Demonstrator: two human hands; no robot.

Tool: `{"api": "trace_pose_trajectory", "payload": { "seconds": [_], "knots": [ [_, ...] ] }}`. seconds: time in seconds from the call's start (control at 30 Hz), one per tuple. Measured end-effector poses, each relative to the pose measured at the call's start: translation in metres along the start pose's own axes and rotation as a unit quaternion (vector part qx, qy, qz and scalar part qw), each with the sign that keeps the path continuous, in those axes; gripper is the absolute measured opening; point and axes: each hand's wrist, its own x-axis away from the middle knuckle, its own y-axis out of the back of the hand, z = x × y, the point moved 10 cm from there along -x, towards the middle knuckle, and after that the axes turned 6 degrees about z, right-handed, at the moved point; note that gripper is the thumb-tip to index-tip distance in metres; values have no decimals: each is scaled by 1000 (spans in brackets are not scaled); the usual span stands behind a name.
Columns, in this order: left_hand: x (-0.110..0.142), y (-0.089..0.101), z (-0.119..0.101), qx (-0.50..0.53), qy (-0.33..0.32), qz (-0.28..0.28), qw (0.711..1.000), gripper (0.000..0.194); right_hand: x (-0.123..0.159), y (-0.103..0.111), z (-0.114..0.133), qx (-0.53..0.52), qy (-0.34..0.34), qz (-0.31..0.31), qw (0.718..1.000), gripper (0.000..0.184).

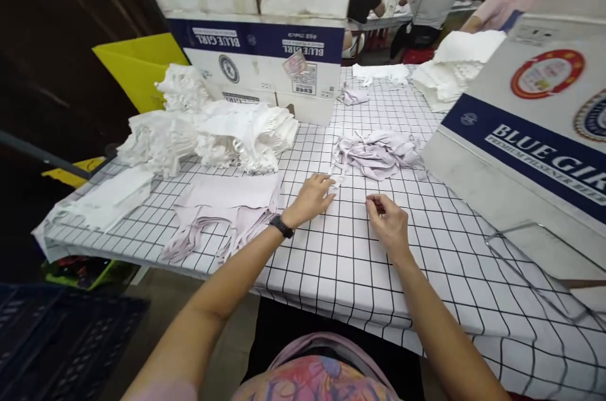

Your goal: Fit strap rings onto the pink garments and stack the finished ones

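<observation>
My left hand (312, 199), with a dark band at the wrist, reaches over the checked tablecloth. Its thumb and fingers are apart, with the fingertips at small whitish bits by the near edge of a loose lilac garment pile (379, 151). Whether they touch is unclear. To the right, my right hand (388, 218) is curled, thumb against the fingers. Anything in that pinch is too small to make out. Left of my left wrist lies a neat stack of lilac garments (227, 192) with strap-like ends hanging toward me.
White fabric stacks (203, 129) crowd the table's left side, before an upright carton (265, 41) and a yellow container (142, 69). A tilted carton (534, 123) and bent metal wire (516, 230) stand right. More white pieces (449, 72) lie far back. People sit beyond.
</observation>
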Motion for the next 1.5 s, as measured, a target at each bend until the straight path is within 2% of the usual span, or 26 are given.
{"api": "trace_pose_trajectory", "payload": {
  "seconds": [0.1,0.2,0.33,0.47,0.57,0.67,0.77,0.83,0.9,0.97,1.03,1.1,1.23,1.3,1.37,1.5],
  "knots": [
    [-51,-26,-40,-7,-44,31,999,31,-3,19,1,15,25,-49,998,23],
    [-101,-38,-63,-23,-46,26,998,34,-4,31,-3,21,22,-83,996,22],
    [-151,-50,-71,-38,-14,25,999,25,-6,29,-9,10,21,-82,996,21],
    [-166,-57,-67,-31,16,17,999,18,-10,21,-17,13,29,-75,997,24],
    [-156,-56,-67,-5,6,3,1000,20,-12,21,-27,-7,23,-95,995,36],
    [-132,-52,-72,32,-30,0,999,25,-15,22,-30,-13,29,-114,993,51],
    [-100,-49,-81,78,-82,21,993,25,-19,13,-24,13,47,-77,996,58],
    [-78,-44,-87,113,-114,37,986,20,-21,5,-17,37,59,-31,997,52],
    [-59,-32,-90,147,-131,40,980,17,-20,1,-7,57,67,5,996,32],
    [-45,-12,-89,179,-136,27,974,17,-19,5,6,67,75,25,995,15],
    [-35,14,-87,236,-137,10,962,18,-17,14,28,74,87,40,993,19],
    [-29,42,-86,325,-143,0,935,18,-17,28,56,69,101,51,991,20],
    [-24,86,-92,444,-159,17,882,32,-22,68,122,32,134,42,990,30],
    [-20,99,-96,469,-158,34,868,35,-26,88,149,6,152,26,988,33],
    [-16,107,-97,498,-140,46,855,36,-30,104,164,-41,151,18,988,33],
    [-2,112,-92,559,-93,66,821,33,-37,121,164,-145,123,32,981,36]
  ]
}}
